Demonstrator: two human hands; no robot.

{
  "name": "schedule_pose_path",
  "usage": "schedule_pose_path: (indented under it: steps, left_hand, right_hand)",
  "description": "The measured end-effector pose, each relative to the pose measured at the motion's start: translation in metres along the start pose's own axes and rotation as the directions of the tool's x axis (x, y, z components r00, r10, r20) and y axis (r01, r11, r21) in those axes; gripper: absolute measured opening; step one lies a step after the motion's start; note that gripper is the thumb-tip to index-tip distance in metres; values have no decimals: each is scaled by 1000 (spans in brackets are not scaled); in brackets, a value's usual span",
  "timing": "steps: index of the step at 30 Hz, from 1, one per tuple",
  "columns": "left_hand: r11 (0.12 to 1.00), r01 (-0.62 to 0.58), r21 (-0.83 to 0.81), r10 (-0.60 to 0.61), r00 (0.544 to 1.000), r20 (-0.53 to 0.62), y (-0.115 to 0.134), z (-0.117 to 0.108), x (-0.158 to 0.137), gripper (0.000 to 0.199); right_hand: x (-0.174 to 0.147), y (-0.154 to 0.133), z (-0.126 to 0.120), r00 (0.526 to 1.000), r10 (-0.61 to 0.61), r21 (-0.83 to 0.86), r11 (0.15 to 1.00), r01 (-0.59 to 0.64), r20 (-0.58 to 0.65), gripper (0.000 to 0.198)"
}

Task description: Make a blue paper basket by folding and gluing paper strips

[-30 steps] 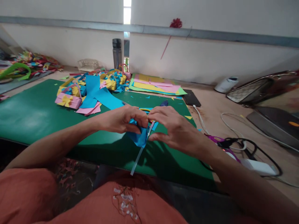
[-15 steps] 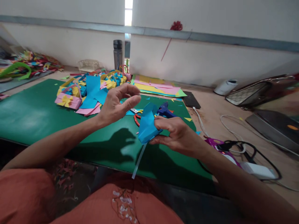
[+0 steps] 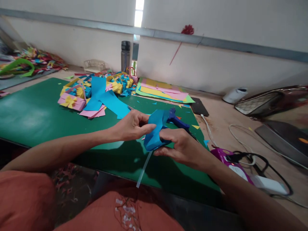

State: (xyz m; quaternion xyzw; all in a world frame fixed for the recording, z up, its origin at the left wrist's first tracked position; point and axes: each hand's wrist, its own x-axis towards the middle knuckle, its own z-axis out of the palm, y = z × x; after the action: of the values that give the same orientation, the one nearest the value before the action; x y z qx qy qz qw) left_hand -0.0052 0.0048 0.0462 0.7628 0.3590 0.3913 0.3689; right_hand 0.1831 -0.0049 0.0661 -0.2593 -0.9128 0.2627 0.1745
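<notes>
A folded piece of blue paper (image 3: 153,136), partly shaped like a small box, is held above the green mat. My right hand (image 3: 179,144) grips its right side, thumb below and fingers reaching into the fold. My left hand (image 3: 136,126) closes thumb and fingers on its upper left edge. From under the paper a pale narrow strip (image 3: 143,170) extends down to the mat's near edge. Just behind, a blue glue gun (image 3: 178,120) lies on the mat, partly hidden by the paper and my right hand.
Finished paper baskets, including a pink one with a yellow bow (image 3: 71,101), stand at the back left beside loose blue sheets (image 3: 114,102). Stacked coloured paper (image 3: 165,90), a dark phone (image 3: 199,106), a purple power strip (image 3: 231,163) with cables and a bottle (image 3: 125,56) lie around the mat.
My left hand has come down and right from the air onto the blue paper's edge. My right hand keeps its grip. The scissors behind are now hidden; the view has shifted slightly.
</notes>
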Motion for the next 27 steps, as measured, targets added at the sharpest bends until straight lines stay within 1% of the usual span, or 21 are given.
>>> schedule_pose_path:
  steps: [3,7,14,17,20,24,27]
  left_hand:
    - [998,37,-48,-37,999,10,1,0,1,35]
    - [992,93,-87,-90,995,37,0,-1,1,34]
    - [986,94,-140,-83,993,81,-1,-3,1,32]
    - [988,87,-125,-81,995,57,0,-2,1,32]
    - [994,74,-78,-73,997,8,1,-3,1,31]
    - [997,76,-27,-77,997,-29,1,-4,1,32]
    - [997,76,-34,-77,997,-28,0,-4,1,34]
  right_hand:
    - [1,1,1,999,4,-38,999,-2,37,8]
    - [0,3,0,997,-56,-24,998,57,54,4]
    - [-1,4,-5,991,-80,10,997,79,108,7]
    - [-1,3,-5,990,-101,11,995,100,96,10]
    - [-2,2,-4,994,-75,-9,997,76,79,13]
    - [-3,1,-2,998,-47,-40,998,49,34,9]
    - [-4,1,-1,998,-46,-47,998,48,32,6]
